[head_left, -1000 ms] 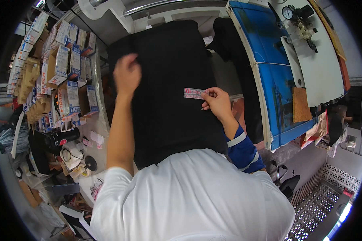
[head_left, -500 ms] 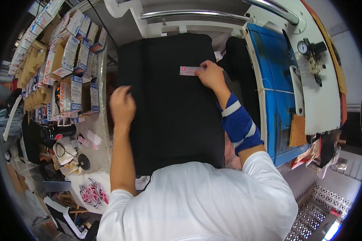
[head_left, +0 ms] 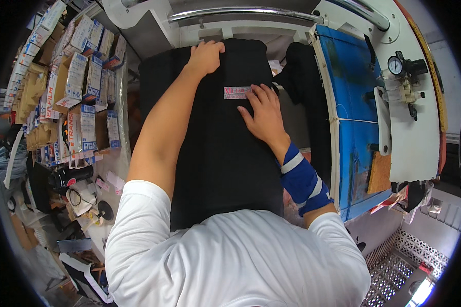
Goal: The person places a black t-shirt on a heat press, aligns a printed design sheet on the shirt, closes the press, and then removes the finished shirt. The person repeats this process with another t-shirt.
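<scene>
Black fabric (head_left: 205, 138) lies over a platen in front of me. My left hand (head_left: 206, 57) is at its far edge, fingers bent and gripping the cloth. A small rectangular transfer label (head_left: 233, 92) with red-and-white lettering lies on the fabric right of centre. My right hand (head_left: 261, 110) is open with fingers spread, its fingertips over the label’s right end, partly covering it. A blue wrap with pale bands (head_left: 302, 181) is on my right forearm.
Stacked cartons (head_left: 82, 79) fill shelving at the left, with cables and a black cylinder (head_left: 66, 176) below. At the right stand a blue padded press section (head_left: 348, 169) and a white plate with a gauge (head_left: 395, 65). A chrome bar (head_left: 241, 15) spans the back.
My left hand has moved up and right to the fabric’s far edge and gripped it. My right hand has let go of the label, which now lies higher on the fabric, and spread its fingers.
</scene>
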The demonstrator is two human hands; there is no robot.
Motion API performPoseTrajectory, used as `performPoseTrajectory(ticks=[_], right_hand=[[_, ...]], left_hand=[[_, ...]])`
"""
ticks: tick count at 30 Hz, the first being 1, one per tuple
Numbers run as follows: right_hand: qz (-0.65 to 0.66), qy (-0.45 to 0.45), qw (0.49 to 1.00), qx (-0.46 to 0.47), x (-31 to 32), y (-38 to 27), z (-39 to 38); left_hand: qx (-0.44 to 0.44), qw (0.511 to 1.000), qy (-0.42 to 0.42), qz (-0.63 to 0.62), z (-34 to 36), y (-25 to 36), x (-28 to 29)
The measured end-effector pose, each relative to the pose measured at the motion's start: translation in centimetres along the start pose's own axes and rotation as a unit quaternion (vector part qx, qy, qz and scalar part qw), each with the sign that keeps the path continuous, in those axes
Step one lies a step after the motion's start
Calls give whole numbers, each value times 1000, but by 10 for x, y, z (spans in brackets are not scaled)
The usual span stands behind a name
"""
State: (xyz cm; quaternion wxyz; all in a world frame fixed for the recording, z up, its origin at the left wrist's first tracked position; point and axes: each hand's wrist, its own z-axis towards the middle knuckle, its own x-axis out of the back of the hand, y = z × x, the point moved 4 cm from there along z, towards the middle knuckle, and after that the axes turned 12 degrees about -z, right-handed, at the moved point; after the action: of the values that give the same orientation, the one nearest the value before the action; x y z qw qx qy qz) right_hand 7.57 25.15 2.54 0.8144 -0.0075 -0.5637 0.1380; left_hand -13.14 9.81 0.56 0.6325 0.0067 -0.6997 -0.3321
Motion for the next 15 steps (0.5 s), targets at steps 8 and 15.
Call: performPoseTrajectory(ticks=[8, 15], right_hand=[[-18, -24, 999, 23, -16, -2, 19], [6, 24, 999, -32, -16, 10, 17]], left_hand=[[-126, 954, 241, -123, -117, 33, 5], [-66, 973, 217, -41, -165, 66, -16]])
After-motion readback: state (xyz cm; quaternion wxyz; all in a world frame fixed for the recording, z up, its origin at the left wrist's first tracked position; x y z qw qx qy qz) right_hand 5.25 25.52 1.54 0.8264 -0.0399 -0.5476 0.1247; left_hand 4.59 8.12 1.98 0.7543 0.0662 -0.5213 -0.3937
